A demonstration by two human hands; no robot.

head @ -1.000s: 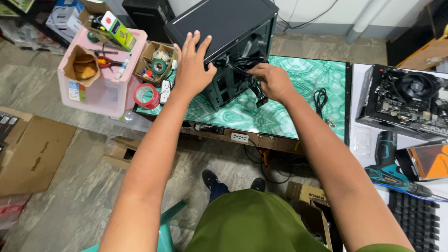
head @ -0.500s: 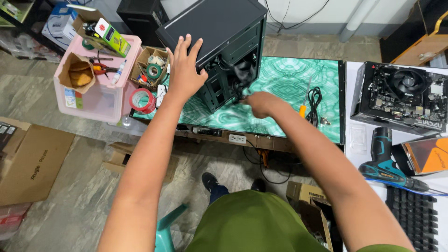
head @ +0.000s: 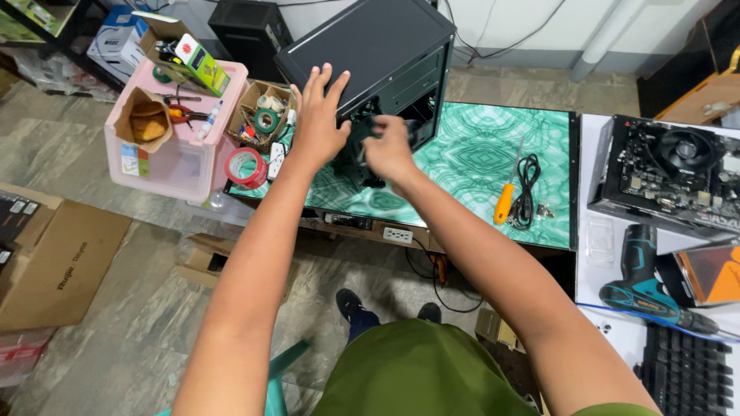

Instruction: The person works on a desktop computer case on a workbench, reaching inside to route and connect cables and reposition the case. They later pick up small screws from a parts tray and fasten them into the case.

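Left hand (head: 316, 123) against computer case (head: 378, 46)

The scene is seen from a single head-worn camera, aimed steeply downward and forward over the person's own arms — the green-clad lap and dark shoes appear at the bottom edge. The green-patterned table (head: 478, 154) and the black computer case (head: 370, 54) are viewed at arm's length, with the left hand (head: 316, 127) and right hand (head: 389, 150) centred in the upper half. No second view is supplied (so no overlap can be described) — a pink bin (head: 173, 146) is caught at left, a white bench (head: 609, 231) at right.
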